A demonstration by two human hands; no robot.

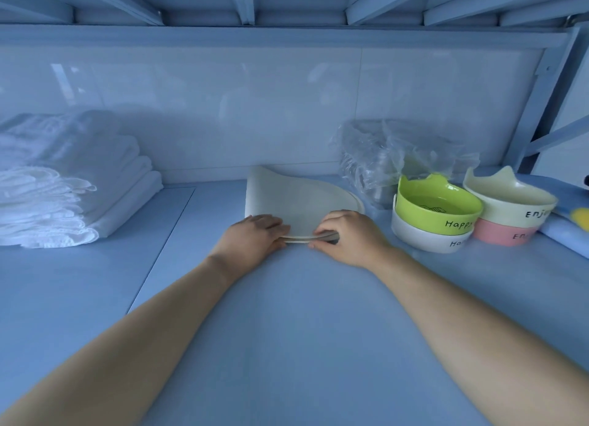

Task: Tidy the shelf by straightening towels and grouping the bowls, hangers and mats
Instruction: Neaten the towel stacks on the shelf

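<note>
A stack of pale cream mats [296,199] lies on the shelf board [287,314] against the back wall, its far left corner curled up. My left hand [255,237] and my right hand [345,234] both pinch the stack's near edge, where several layers show. To the right stand two stacks of cat-ear bowls: a green bowl [436,207] on a white one [427,237], and a cream bowl [510,202] on a pink one [500,234]. Folded white towels [63,183] are piled at the left.
A crinkled clear plastic bag [392,157] with items inside sits behind the bowls. Blue cloth with a yellow patch [570,215] lies at the far right. A metal shelf frame post [541,106] rises at the right; the upper shelf [287,11] hangs close overhead.
</note>
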